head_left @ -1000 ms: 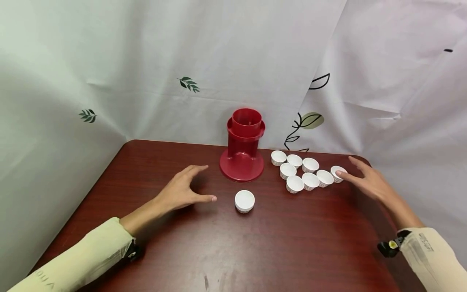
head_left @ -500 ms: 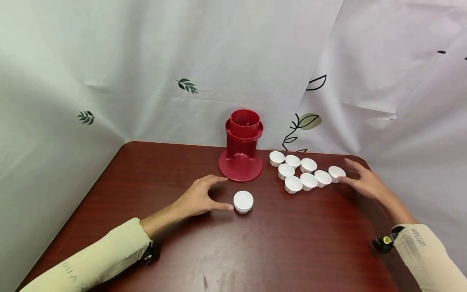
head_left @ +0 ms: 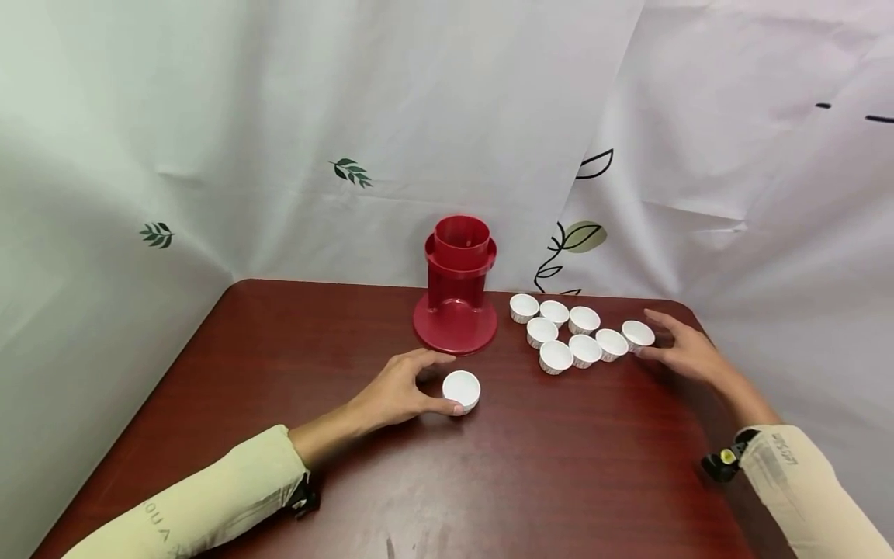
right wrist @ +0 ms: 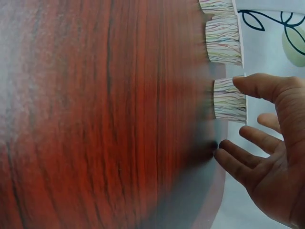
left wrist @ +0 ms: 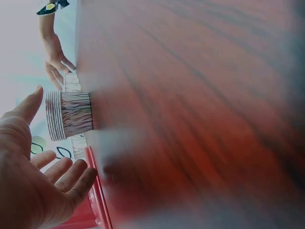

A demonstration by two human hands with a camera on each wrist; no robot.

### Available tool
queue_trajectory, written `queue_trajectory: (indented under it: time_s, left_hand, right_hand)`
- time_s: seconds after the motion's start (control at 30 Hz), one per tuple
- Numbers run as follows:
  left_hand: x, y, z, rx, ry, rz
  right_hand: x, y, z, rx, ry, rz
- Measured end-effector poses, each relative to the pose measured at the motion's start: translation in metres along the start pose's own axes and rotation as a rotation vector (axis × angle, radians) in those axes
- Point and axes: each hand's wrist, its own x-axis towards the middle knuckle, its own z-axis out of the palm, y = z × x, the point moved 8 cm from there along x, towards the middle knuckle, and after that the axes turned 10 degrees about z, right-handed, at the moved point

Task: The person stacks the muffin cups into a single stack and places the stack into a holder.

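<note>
A small stack of nested white paper cups [head_left: 461, 386] stands on the table; its wavy-striped side and several rims show on the cups [left wrist: 69, 116] in the left wrist view. Around the stack's left side my left hand [head_left: 398, 393] is spread, thumb at the near side, fingers beyond; the left wrist view shows a gap between them and the stack. At the far right, my right hand [head_left: 684, 355] is beside the end paper cup [head_left: 639, 334]. Its thumb overlaps the cup's rim in the right wrist view, and whether it touches is unclear; the other fingers are apart.
A red plastic stand [head_left: 457, 326] with a round base and an upright tube is behind the stack. Several single white paper cups [head_left: 556, 357] form a cluster to its right. Patterned white cloth [head_left: 391, 116] hangs behind the brown table [head_left: 545, 481].
My left hand has moved right, from apart to around the cup stack. My right hand has stayed near the end cup, its thumb drawing back from over the cup to its near side.
</note>
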Motion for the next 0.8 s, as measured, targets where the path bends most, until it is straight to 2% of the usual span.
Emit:
queue_trajectory:
  time_s: [0.17, 0.43, 0.8]
  left_hand:
    - [0.003, 0.001, 0.002, -0.024, 0.003, 0.02]
    - [0.007, 0.003, 0.006, -0.015, -0.027, 0.066]
    - [0.012, 0.002, 0.011, -0.161, -0.061, 0.039]
  right_hand:
    - [0.002, 0.002, 0.003, 0.018, 0.018, -0.009]
    - [0.001, 0.005, 0.0, 0.021, 0.048, -0.01]
    - [0.006, 0.008, 0.002, 0.033, 0.044, 0.026]
